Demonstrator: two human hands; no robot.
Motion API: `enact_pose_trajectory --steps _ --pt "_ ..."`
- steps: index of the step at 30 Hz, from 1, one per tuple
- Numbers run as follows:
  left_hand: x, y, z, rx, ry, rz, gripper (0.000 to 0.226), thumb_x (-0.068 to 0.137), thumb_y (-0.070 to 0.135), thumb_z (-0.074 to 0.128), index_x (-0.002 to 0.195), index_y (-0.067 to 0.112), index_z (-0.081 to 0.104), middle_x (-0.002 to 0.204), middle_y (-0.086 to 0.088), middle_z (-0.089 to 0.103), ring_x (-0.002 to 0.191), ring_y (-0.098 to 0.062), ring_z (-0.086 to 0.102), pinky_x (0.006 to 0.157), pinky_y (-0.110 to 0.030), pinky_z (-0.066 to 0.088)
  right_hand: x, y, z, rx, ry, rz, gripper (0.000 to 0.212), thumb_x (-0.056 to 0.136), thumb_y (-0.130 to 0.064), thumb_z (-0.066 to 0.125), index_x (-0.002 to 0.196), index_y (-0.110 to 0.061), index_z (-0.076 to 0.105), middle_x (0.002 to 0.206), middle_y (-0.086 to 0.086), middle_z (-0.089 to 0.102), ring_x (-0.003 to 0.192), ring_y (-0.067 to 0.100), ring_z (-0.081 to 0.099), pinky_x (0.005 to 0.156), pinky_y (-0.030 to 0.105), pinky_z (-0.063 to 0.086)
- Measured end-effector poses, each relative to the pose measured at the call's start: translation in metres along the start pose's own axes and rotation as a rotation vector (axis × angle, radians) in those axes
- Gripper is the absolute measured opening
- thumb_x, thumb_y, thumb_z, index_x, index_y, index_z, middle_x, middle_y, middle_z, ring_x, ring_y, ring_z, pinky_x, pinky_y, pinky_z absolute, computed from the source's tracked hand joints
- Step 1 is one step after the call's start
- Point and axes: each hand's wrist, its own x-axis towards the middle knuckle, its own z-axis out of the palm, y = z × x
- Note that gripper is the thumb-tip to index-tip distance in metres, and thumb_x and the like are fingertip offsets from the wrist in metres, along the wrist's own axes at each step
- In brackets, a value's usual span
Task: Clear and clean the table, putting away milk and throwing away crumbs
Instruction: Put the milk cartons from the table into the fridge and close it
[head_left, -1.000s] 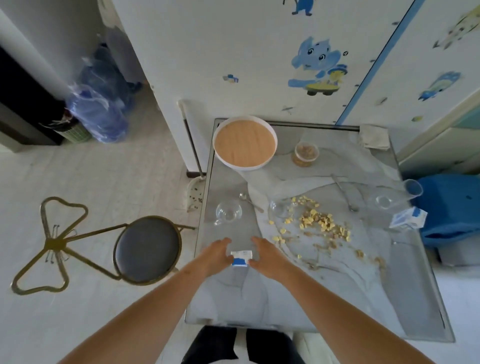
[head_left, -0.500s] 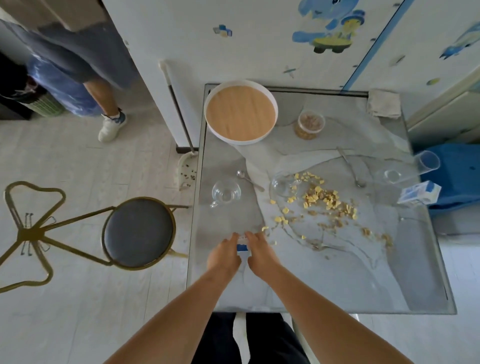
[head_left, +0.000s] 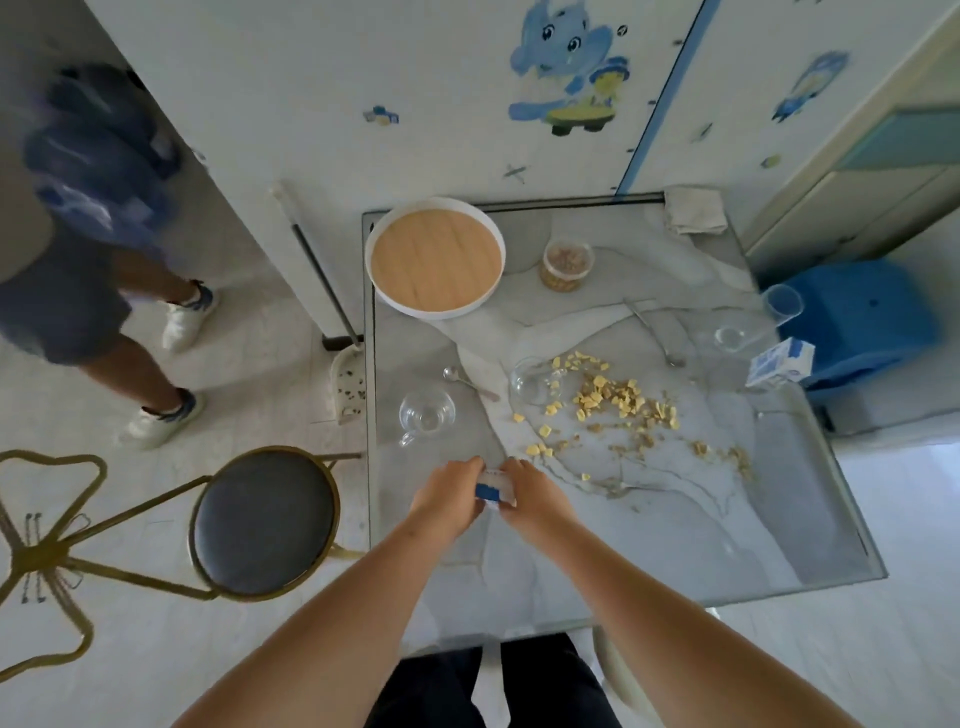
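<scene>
The left hand (head_left: 449, 499) and right hand (head_left: 535, 501) both grip a small carton (head_left: 493, 491) at the near-left of the surface (head_left: 649, 545). A second carton (head_left: 779, 364) sits at the right edge and crumbs (head_left: 618, 405) lie scattered mid-surface; clearing appears barely begun, wiping outstanding.

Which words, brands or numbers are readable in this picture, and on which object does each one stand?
No text can be read.
Milk carton at the right edge of the table: blue print, too blurred.
Small carton held by the left hand and right hand: blue band, marks too small.
Wall stickers: cartoon pictures, no words visible.
</scene>
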Motion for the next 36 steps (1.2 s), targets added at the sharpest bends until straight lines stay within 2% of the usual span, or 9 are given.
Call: enact_pose_trajectory --steps 6,11,15,20,23,26,30,33,36 --pt "0.015 0.044 -0.040 -0.061 0.021 0.179 0.043 0.082 0.022 0.071 0.122 0.019 0.054 0.110 -0.005 0.067 0.099 -0.027 0.065 0.083 -0.035 0.051 -0.015 0.016 -0.060 0.210 0.148 0.015 0.019 0.084 -0.022 0.065 0.097 -0.022 0.051 0.095 -0.002 0.059 0.082 0.017 0.058 0.059 0.022 0.039" --pt "0.029 0.093 -0.068 -0.174 0.010 0.241 0.068 0.081 0.028 0.077 0.140 0.021 0.042 0.126 -0.002 0.061 0.110 -0.021 0.061 0.094 -0.034 0.049 -0.025 0.038 -0.117 0.293 0.283 0.073 0.029 0.081 -0.029 0.073 0.106 -0.022 0.060 0.095 -0.006 0.064 0.086 0.012 0.061 0.071 0.023 0.048" --pt "0.029 0.142 -0.080 -0.218 0.054 0.345 0.083 0.074 0.040 0.079 0.143 0.021 0.037 0.131 0.001 0.056 0.118 -0.016 0.057 0.099 -0.035 0.047 -0.039 0.050 -0.163 0.372 0.432 0.100 0.026 0.080 -0.030 0.072 0.101 -0.022 0.059 0.083 -0.009 0.059 0.069 0.005 0.053 0.054 0.015 0.035" --pt "0.030 0.202 -0.080 -0.329 0.153 0.342 0.068 0.064 0.052 0.075 0.119 0.024 0.047 0.117 0.004 0.056 0.099 -0.011 0.059 0.084 -0.034 0.055 -0.052 0.061 -0.204 0.444 0.543 0.160 0.026 0.077 -0.037 0.072 0.089 -0.018 0.060 0.075 -0.004 0.061 0.063 0.010 0.052 0.052 0.021 0.039" --pt "0.037 0.232 -0.081 -0.327 0.205 0.289 0.060 0.061 0.057 0.066 0.100 0.016 0.046 0.102 -0.003 0.061 0.076 -0.008 0.057 0.063 -0.028 0.051 -0.058 0.069 -0.222 0.480 0.597 0.145 0.025 0.076 -0.037 0.073 0.082 -0.018 0.057 0.072 -0.004 0.060 0.064 0.010 0.052 0.057 0.026 0.045" --pt "0.041 0.256 -0.082 -0.374 0.209 0.228 0.054 0.067 0.048 0.076 0.098 0.018 0.044 0.092 0.004 0.060 0.078 -0.013 0.061 0.062 -0.029 0.049 -0.057 0.082 -0.231 0.500 0.602 0.151 0.025 0.076 -0.042 0.073 0.087 -0.024 0.060 0.077 -0.007 0.065 0.069 0.010 0.060 0.065 0.028 0.052" --pt "0.058 0.274 -0.080 -0.375 0.212 0.191 0.057 0.066 0.050 0.079 0.100 0.018 0.046 0.096 0.002 0.064 0.081 -0.018 0.063 0.062 -0.031 0.050 -0.050 0.106 -0.241 0.516 0.570 0.126 0.032 0.085 -0.051 0.062 0.106 -0.027 0.062 0.093 -0.013 0.068 0.085 0.005 0.064 0.077 0.027 0.055" --pt "0.078 0.283 -0.080 -0.379 0.193 0.172 0.057 0.070 0.050 0.081 0.101 0.017 0.046 0.098 0.001 0.061 0.080 -0.014 0.058 0.053 -0.023 0.038 -0.038 0.139 -0.245 0.492 0.578 0.199 0.034 0.095 -0.050 0.046 0.115 -0.026 0.057 0.103 -0.008 0.066 0.090 0.009 0.062 0.071 0.026 0.049" --pt "0.104 0.286 -0.078 -0.383 0.170 0.147 0.055 0.072 0.041 0.083 0.104 0.016 0.045 0.101 0.001 0.058 0.084 -0.016 0.056 0.052 -0.017 0.034 -0.014 0.195 -0.244 0.403 0.573 0.348 0.025 0.096 -0.036 0.045 0.114 -0.021 0.052 0.104 0.001 0.063 0.086 0.016 0.060 0.070 0.032 0.050"
